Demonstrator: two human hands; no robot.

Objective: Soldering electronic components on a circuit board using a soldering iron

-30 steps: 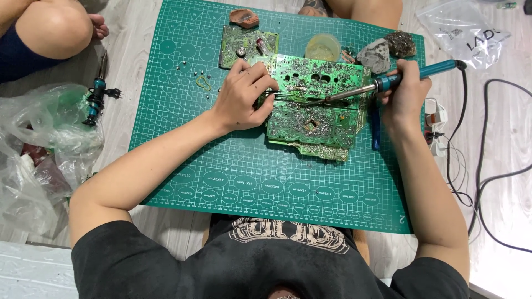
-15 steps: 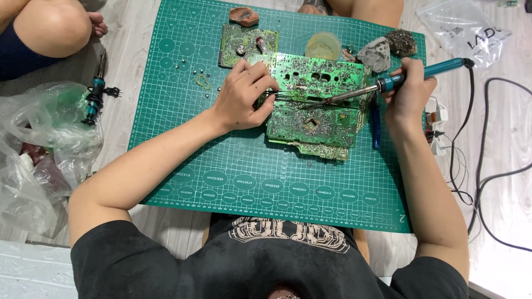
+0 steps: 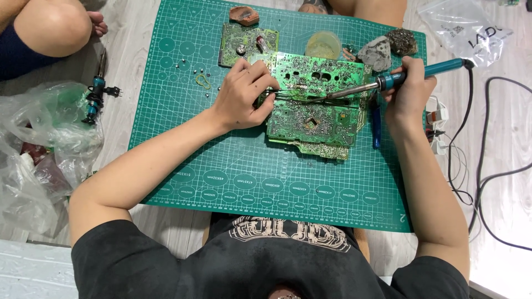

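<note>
A large green circuit board [image 3: 316, 113] lies solder side up on a green cutting mat [image 3: 244, 166]. My left hand [image 3: 244, 94] rests on the board's left edge and pinches thin metal tweezers [image 3: 288, 94] that point right across the board. My right hand [image 3: 410, 91] grips a teal-handled soldering iron [image 3: 399, 77]; its metal tip reaches left to the board, close to the tweezers' points. A second green board peeks out beneath the large one at its lower edge.
A smaller green board [image 3: 244, 41], a brown lump [image 3: 244, 14], a round yellowish tub [image 3: 324, 44] and two grey rocks [image 3: 382, 50] sit at the mat's far edge. Clear plastic bags [image 3: 39, 149] and another teal tool [image 3: 94, 97] lie left. Black cables [image 3: 487, 166] trail right. Another person's knee [image 3: 50, 27] is top left.
The soldering iron tip and the tweezers have shifted slightly on the board; both hands otherwise hold the same places.
</note>
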